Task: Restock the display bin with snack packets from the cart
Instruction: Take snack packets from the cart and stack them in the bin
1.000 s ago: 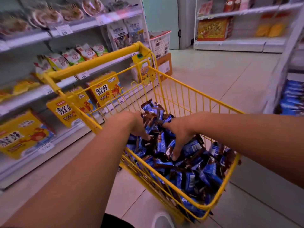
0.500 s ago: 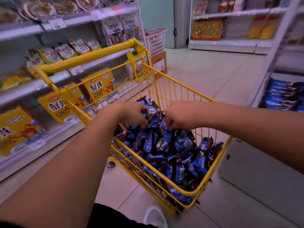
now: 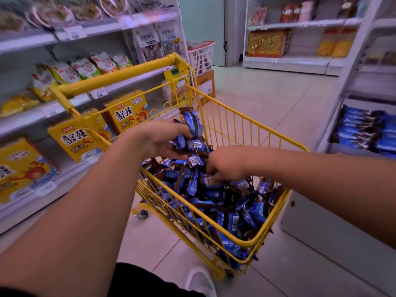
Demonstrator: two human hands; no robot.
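Note:
A yellow wire cart point(image 3: 285, 144) stands in the aisle, piled with several blue-and-brown snack packets point(image 3: 231, 209). My left hand point(image 3: 158, 140) is raised above the pile and grips a bunch of packets point(image 3: 192, 133), one sticking upright. My right hand point(image 3: 225, 163) is down on the heap with fingers curled round more packets. The display bin point(image 3: 368, 129) on the right shelf holds the same blue packets.
Shelves on the left carry yellow boxes point(image 3: 77, 138) and snack bags. A white basket point(image 3: 201, 56) on a cardboard box sits beyond the cart. More shelving point(image 3: 285, 63) stands at the back. My white shoe point(image 3: 200, 281) is by the cart's near corner. Tiled floor lies ahead.
My left hand has lifted a bunch of packets up out of the pile. My right hand has dipped lower into the heap. The view has swung slightly right.

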